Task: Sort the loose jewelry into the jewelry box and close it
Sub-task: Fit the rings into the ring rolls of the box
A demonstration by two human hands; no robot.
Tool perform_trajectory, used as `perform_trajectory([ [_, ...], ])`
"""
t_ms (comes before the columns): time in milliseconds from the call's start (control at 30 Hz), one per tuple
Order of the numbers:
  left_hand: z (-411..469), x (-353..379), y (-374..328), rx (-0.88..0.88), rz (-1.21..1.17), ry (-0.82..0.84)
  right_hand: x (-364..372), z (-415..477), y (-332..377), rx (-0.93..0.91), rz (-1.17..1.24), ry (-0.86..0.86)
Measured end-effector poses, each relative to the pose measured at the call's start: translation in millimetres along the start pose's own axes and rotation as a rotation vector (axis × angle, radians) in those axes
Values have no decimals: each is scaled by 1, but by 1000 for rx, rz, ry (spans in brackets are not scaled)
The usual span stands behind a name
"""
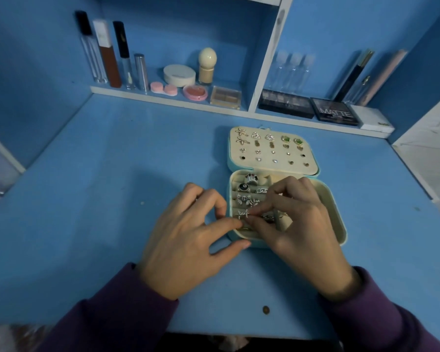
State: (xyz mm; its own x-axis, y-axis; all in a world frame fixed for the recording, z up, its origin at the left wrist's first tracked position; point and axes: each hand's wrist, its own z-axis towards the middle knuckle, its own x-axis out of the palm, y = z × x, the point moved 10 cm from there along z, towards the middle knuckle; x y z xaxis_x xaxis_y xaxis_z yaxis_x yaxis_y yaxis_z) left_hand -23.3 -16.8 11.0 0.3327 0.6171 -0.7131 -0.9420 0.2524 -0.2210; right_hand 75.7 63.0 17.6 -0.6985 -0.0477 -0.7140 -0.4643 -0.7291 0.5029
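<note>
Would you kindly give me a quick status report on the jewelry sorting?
Right hand pinching spiky silver ring over front slot; left hand index touching it. Jewelry box open, lid flat. Nothing blocking.

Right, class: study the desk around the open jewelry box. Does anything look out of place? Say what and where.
One small brown round thing lies alone near the front edge of the desk, well apart from the jewelry box. Whether it is a stray bead or a mark, I cannot tell.

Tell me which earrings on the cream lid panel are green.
The pair of gold-rimmed green earrings at the right end of the top row; nothing else there looks green.
</note>
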Motion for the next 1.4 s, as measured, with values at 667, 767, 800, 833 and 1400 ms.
perform_trajectory([
  [667,-4,6,0,7,42,22,-2,1,13,-142,-151,129],
  [767,2,2,10,-121,-128,23,-30,14,-13,63,94,62],
  [800,7,-1,16,-186,-204,7,-40,19,-26,134,156,26],
  [833,13,-4,25,-260,-283,-8,-50,25,-44,211,203,-11],
  [1400,84,104,131,-977,-517,346,-14,73,-178,809,366,236],
])
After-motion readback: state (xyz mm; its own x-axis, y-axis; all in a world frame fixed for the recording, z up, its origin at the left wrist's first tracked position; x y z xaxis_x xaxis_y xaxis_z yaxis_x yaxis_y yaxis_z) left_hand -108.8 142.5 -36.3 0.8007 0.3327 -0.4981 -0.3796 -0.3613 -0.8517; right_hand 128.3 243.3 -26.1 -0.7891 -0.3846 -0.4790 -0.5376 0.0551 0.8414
